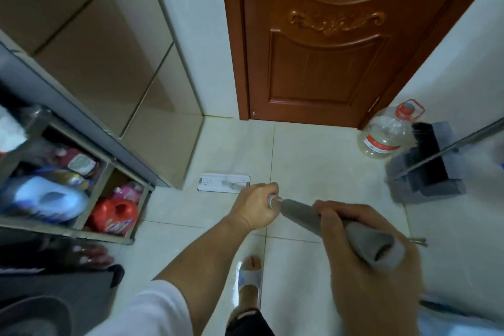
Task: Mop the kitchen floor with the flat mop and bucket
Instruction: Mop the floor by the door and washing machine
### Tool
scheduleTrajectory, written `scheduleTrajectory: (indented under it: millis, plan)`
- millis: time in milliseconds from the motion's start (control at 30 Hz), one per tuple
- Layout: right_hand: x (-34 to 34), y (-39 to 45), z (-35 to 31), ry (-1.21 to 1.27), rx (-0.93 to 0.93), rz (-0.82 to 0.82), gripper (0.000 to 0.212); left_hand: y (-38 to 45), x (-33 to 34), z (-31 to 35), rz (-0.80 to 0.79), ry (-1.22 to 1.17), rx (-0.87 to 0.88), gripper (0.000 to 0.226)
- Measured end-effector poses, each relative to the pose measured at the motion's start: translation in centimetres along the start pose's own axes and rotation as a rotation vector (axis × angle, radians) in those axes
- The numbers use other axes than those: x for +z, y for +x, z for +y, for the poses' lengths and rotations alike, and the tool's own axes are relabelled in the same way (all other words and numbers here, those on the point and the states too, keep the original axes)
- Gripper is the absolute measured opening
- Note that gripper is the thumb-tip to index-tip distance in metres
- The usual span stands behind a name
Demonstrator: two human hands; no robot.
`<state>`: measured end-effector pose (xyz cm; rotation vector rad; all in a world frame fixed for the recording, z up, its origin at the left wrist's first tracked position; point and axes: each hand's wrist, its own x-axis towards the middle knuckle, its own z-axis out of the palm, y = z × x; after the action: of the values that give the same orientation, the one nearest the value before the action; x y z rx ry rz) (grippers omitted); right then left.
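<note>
The flat mop's white head (218, 182) lies flat on the pale tiled floor (313, 161), near the corner of a cabinet. Its pole runs back toward me. My left hand (255, 206) grips the pole just below the grey handle sleeve. My right hand (373, 267) wraps around the grey handle (300, 215) near its top end. No bucket can be made out for certain in this view.
A brown wooden door (327, 49) stands shut ahead. A clear plastic jug (387, 133) and a grey dustpan with broom (428, 166) sit at the right wall. A shelf of detergent bottles (114, 213) is at the left. My sandalled foot (249, 281) is below.
</note>
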<state>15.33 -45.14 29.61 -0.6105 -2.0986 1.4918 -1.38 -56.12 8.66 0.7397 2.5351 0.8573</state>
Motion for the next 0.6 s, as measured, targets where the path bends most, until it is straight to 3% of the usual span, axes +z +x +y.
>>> scheduleTrajectory:
  millis: [67, 300, 433, 600]
  plan:
    - [4.6, 2.7, 1.2, 0.002, 0.003, 0.008, 0.002, 4.7, -2.4, -3.6, -0.047, 0.103, -0.032, 0.005]
    - [18.7, 13.5, 5.4, 0.076, 0.098, -0.121, 0.013, 18.5, -10.8, -13.3, -0.109, 0.216, -0.279, 0.01]
    - [20.8, 18.2, 5.0, -0.004, 0.023, -0.091, 0.008, 22.1, -12.3, -13.6, -0.046, 0.167, -0.334, 0.008]
    - [17.7, 18.9, 3.3, -0.046, 0.001, -0.124, 0.011, 20.8, -11.1, -10.4, 0.036, 0.08, -0.393, 0.009]
